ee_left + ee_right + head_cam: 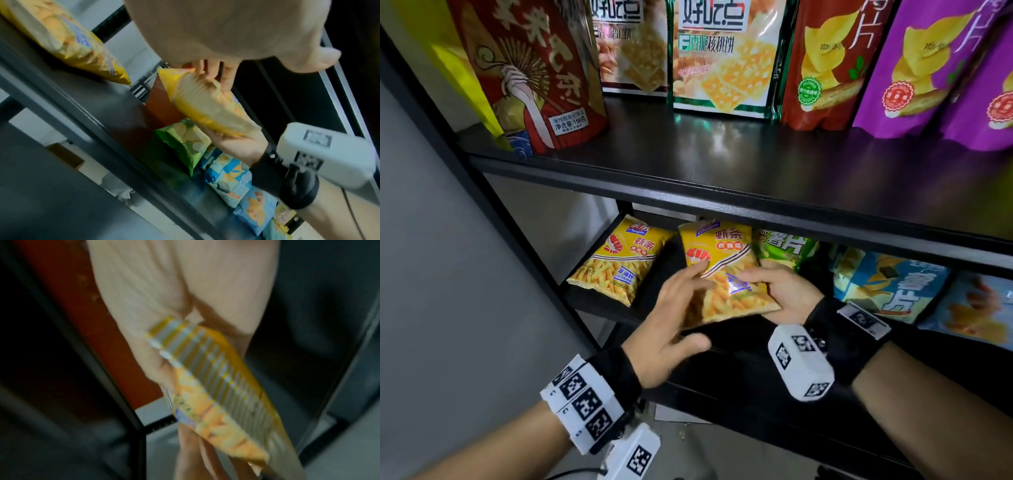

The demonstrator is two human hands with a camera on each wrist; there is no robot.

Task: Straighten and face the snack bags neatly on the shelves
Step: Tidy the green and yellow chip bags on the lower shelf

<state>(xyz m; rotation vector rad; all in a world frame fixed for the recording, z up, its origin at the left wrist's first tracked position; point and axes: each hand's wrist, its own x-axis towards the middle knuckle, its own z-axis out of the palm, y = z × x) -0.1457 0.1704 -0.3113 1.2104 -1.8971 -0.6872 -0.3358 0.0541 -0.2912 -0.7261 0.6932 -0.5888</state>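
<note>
A yellow shrimp-stick bag [722, 270] is held tilted just above the front of the lower shelf [599, 303]. My right hand [774, 287] grips its lower right corner, thumb on the front and fingers underneath. My left hand [688, 301] touches the bag's left side with straight fingers, thumb spread away. The left wrist view shows the same bag [207, 105] with my left fingers [216, 73] against its edge and my right hand [232, 142] under it. The right wrist view is blurred: the bag's crimped seam [216, 386] lies against my right hand [174, 305].
A second yellow shrimp-stick bag [619, 260] lies at the lower shelf's left end. A green chip bag [787, 246] and blue chip bags [887, 284] lie to the right. The upper shelf [722, 154] overhangs closely, carrying upright red, white and purple bags. A grey wall stands left.
</note>
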